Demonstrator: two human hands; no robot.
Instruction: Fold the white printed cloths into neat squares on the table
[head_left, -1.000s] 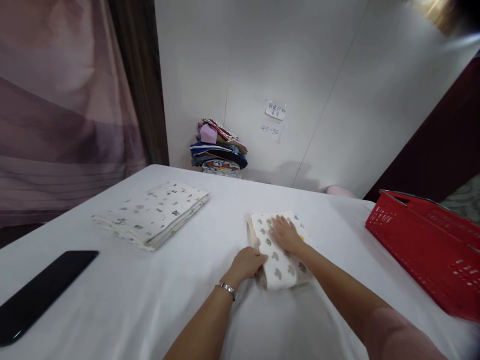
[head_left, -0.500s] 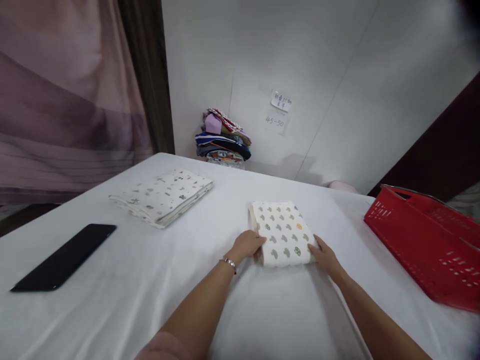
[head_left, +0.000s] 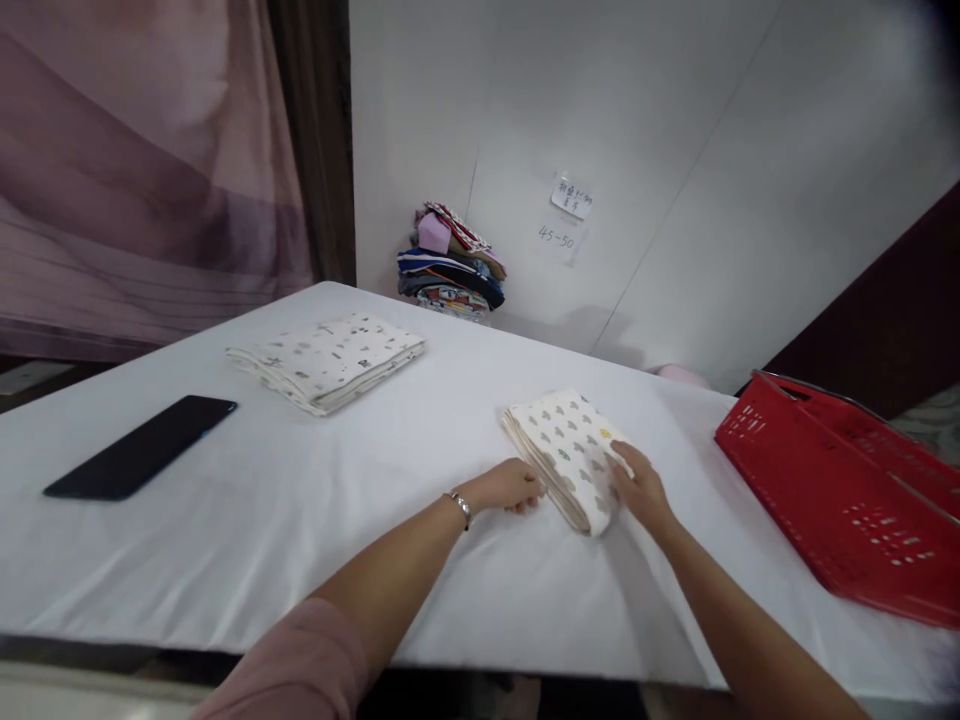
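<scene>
A folded white cloth point(head_left: 566, 440) with grey mushroom-like prints and a few coloured ones lies turned at an angle, its layered left edge facing me. My right hand point(head_left: 641, 488) grips the cloth at its right side. Close by its left edge is my left hand point(head_left: 511, 485), fingers curled in and nothing visible in them; whether the fingertips touch the cloth I cannot tell. A silver bracelet point(head_left: 460, 508) is on my left wrist. Farther left lies another folded white cloth point(head_left: 337, 355) with small grey prints.
A black phone-like slab point(head_left: 142, 447) lies on the left of the white-covered table point(head_left: 360, 460). On the right stands a red perforated basket point(head_left: 817, 490). Behind the table's far edge rises a stack of folded fabrics point(head_left: 452, 265) against the wall, near handwritten paper notes point(head_left: 570, 197).
The mushroom-print cloth has turned, showing more of its layered left edge. My left hand has let go of its edge and curled; my right hand has moved slightly up along its side.
</scene>
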